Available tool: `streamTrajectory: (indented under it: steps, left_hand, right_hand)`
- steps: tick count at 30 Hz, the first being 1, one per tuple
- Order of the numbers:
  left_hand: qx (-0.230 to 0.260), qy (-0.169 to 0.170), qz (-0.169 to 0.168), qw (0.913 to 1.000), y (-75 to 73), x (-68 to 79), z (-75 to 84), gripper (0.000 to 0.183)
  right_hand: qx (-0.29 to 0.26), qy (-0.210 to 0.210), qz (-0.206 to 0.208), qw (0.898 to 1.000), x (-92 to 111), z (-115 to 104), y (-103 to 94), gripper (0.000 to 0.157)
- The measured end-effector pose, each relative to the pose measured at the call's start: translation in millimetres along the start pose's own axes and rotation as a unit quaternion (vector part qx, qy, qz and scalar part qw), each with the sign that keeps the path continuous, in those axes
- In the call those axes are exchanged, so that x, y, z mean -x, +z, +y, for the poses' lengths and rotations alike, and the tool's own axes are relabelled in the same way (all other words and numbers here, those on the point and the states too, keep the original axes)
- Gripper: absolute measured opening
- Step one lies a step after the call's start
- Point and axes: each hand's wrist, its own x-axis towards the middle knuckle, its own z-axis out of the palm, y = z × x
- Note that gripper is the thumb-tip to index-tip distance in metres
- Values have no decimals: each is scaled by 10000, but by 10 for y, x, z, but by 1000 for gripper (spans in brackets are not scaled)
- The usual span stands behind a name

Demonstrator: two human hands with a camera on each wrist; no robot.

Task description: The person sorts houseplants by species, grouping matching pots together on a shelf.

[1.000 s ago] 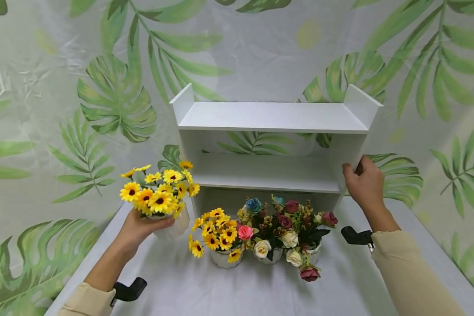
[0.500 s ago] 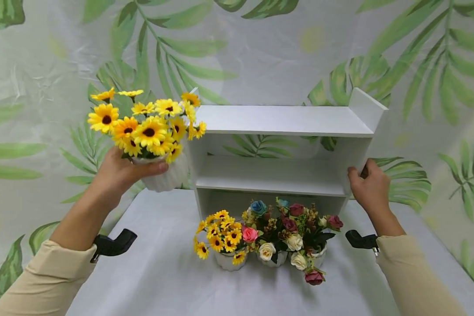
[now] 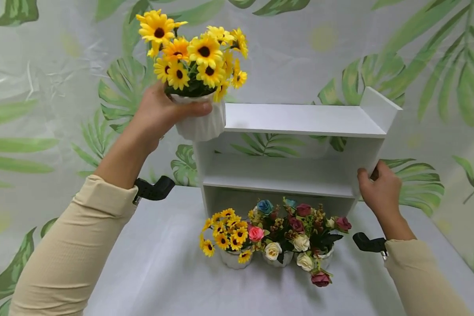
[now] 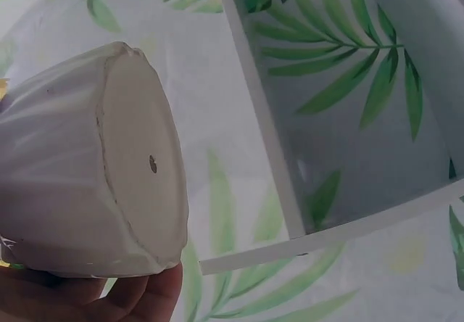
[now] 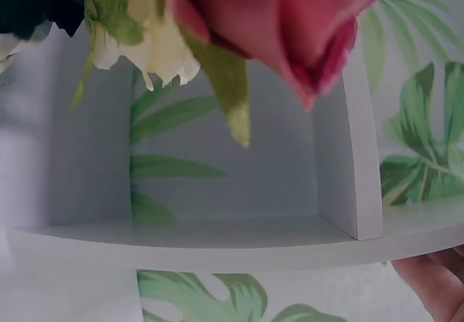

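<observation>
Gripping the white pot of sunflowers (image 3: 201, 123), the left hand (image 3: 159, 109) holds it above the tabletop (image 3: 150, 259), in front of the left end of the white shelf (image 3: 300, 119); the right hand (image 3: 381, 186) clamps the shelf's right side. The smooth pot could slip if the grip loosens, or its base could knock the top board and jolt the shelf. Blooms point up, base down, the long axis nearly upright.

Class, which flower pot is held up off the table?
The yellow-flowered pot in the left hand; the other yellow-flowered pot and the rose pots stand on the table.
</observation>
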Motion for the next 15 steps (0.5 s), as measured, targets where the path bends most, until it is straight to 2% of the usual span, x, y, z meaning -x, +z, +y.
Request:
streamTrajectory:
  steps: [6, 10, 15]
  left_hand:
    - [-124, -201, 27, 9997, 56, -227, 102, 81]
    - [41, -187, -36, 9998, 134, -368, 118, 79]
    - [342, -224, 58, 9991, 263, -527, 134, 75]
  right_hand:
    - [65, -148, 1, 9999, -11, 16, 16, 30]
    - [120, -184, 68, 9997, -23, 37, 15, 29]
    - [163, -233, 77, 9996, -35, 28, 11, 30]
